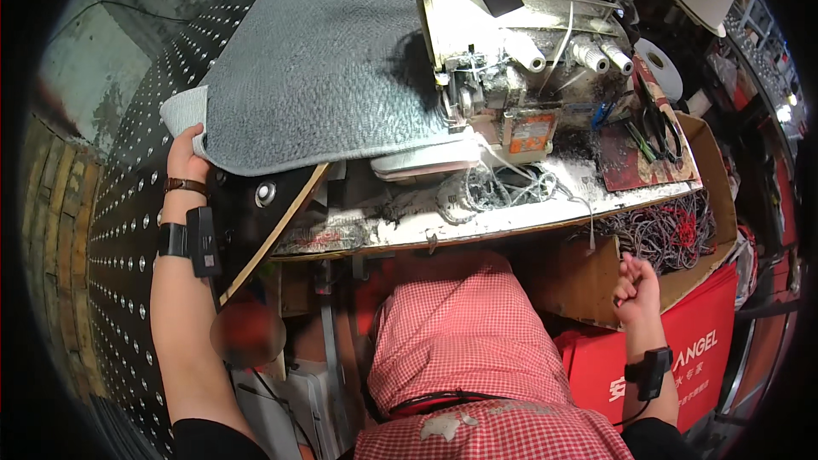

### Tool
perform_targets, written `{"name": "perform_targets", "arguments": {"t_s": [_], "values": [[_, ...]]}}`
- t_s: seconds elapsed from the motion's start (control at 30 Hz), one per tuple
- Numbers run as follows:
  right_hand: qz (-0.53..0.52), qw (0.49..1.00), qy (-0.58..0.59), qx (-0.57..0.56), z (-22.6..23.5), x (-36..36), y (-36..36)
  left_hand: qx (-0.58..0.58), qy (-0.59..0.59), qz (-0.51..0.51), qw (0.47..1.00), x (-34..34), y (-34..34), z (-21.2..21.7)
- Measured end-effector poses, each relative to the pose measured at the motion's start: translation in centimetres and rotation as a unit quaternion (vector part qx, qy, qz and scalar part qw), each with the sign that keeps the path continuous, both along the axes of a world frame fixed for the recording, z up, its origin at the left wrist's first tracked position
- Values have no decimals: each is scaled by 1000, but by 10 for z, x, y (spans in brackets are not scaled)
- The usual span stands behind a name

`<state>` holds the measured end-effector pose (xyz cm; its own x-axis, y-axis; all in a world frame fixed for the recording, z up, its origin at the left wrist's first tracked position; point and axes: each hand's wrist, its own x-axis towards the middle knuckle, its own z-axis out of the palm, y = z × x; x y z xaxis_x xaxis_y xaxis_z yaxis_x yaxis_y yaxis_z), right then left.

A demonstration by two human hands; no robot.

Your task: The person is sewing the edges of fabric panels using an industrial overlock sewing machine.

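A grey textured mat lies across the left side of the work surface, its front edge running under the sewing machine. At its near left corner, where the paler underside is turned up, my left hand grips the edge between thumb and fingers. The mat's right side meets the machine by the needle area, which is partly hidden. Away from the mat, my right hand is raised at the cardboard box, its fingers loosely curled in. I see nothing in it.
Tangled yarn scraps fill the box, beside a red carton. Loose thread lies before the machine. Scissors rest on a red board. A studded black table extends left, and a wooden strip edges the worktop.
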<state>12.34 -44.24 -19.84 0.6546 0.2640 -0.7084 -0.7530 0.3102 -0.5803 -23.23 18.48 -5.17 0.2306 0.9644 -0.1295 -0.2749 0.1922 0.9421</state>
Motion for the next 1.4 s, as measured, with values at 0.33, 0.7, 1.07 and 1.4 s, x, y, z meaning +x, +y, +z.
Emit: {"name": "perform_targets", "arguments": {"t_s": [0.33, 0.7, 1.07, 1.4], "values": [[338, 929, -122, -94, 55, -37, 45, -17, -20, 77, 997, -3, 41, 1], [418, 848, -324, 13, 97, -40, 124, 521, 298, -71, 797, 55, -95, 55], [390, 834, -354, 164, 117, -79, 210, 677, 370, -372, 516, 166, -199, 33], [462, 859, -49, 215, 134, -96, 276, 370, 116, -479, 788, 147, -172, 45]]}}
